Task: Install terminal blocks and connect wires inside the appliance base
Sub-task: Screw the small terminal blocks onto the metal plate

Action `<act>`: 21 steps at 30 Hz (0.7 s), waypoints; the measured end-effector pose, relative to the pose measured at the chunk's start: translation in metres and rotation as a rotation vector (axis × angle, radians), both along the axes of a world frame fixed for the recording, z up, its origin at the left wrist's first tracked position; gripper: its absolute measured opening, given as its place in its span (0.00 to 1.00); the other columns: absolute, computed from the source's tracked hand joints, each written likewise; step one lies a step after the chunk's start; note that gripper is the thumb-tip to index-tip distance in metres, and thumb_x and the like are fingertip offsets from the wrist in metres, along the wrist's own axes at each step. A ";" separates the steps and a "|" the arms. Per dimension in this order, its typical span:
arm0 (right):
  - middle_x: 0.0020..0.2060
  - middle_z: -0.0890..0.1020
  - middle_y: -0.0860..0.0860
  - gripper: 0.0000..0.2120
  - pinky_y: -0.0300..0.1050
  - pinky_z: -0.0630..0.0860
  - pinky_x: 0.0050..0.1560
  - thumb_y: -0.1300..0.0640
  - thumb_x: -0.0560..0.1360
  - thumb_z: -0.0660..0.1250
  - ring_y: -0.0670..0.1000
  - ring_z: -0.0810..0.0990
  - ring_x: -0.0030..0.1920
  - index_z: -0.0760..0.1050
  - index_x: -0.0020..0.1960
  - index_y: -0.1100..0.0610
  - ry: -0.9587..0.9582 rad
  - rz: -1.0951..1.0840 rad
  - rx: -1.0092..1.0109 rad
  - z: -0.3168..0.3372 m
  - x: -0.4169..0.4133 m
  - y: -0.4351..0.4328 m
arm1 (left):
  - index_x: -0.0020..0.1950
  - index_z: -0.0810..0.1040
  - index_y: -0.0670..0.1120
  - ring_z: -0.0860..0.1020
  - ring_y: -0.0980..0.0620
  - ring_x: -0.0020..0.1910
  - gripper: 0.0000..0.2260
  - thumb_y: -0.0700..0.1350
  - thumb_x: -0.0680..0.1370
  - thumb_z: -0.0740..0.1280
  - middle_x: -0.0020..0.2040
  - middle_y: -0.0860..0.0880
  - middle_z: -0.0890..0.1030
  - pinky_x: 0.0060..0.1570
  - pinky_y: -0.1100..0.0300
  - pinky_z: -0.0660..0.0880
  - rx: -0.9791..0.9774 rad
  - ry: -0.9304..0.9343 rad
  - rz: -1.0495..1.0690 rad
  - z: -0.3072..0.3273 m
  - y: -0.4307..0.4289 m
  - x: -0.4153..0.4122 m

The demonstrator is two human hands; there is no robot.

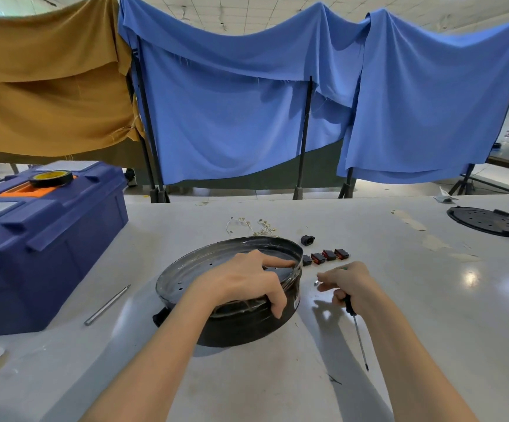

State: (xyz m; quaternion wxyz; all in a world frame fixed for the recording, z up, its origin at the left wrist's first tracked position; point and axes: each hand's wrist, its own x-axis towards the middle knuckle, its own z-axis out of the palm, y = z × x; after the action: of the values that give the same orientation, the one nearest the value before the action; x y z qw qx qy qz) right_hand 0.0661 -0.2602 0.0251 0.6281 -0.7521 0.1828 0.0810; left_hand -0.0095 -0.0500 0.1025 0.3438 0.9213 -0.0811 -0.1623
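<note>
Blue and ochre cloths hang over black stands behind a pale bench [399, 300]. On the bench, at centre, sits the round black appliance base [241, 327], wrapped in clear film. The left grip [244, 281] lies across its right rim: the forefinger stretches along the far edge and the thumb hooks down over the near wall, so it holds the base. Just right of the base, the right grip [353, 284] is closed round the black handle of a screwdriver [357, 330], whose thin shaft slants toward the near edge, tip just above the bench. A tiny shiny piece shows at its fingertips, too small to name.

Beyond that grip, a short row of black-and-red blocks [326, 256] lies beside the base's far-right rim, with one lone black block [307, 240] a little farther back. Pale wires [254, 226] with ring ends lie in a loose heap just beyond the base.

At left stands a blue toolbox [49, 254] with a tape roll [50, 178] on its lid; a metal rod [107, 305] lies beside it. A black perforated cover [487, 222] rests far right.
</note>
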 end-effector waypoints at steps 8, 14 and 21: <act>0.31 0.78 0.60 0.11 0.44 0.71 0.30 0.75 0.69 0.65 0.55 0.72 0.27 0.78 0.50 0.72 -0.077 0.028 -0.410 -0.018 0.022 0.002 | 0.64 0.71 0.70 0.65 0.52 0.59 0.36 0.45 0.61 0.75 0.70 0.54 0.69 0.40 0.65 0.64 0.014 0.010 -0.025 0.002 -0.002 0.002; 0.32 0.79 0.53 0.09 0.46 0.77 0.37 0.69 0.68 0.67 0.56 0.79 0.35 0.82 0.40 0.58 -0.146 0.123 -0.699 -0.018 0.025 0.018 | 0.64 0.72 0.70 0.65 0.50 0.62 0.36 0.44 0.61 0.75 0.71 0.54 0.68 0.44 0.61 0.66 0.032 0.025 -0.031 0.004 -0.004 0.001; 0.46 0.82 0.57 0.05 0.47 0.77 0.42 0.61 0.74 0.71 0.57 0.81 0.45 0.79 0.49 0.62 -0.134 0.183 -0.813 -0.018 0.029 0.019 | 0.65 0.72 0.68 0.66 0.51 0.58 0.36 0.44 0.61 0.75 0.69 0.53 0.69 0.43 0.62 0.67 0.030 0.018 -0.034 0.005 -0.005 0.001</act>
State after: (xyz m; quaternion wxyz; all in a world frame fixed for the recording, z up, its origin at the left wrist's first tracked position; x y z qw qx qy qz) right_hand 0.0949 -0.2413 0.0068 0.2812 -0.9553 0.0909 0.0086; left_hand -0.0086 -0.0552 0.1075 0.3278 0.9234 -0.0913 -0.1779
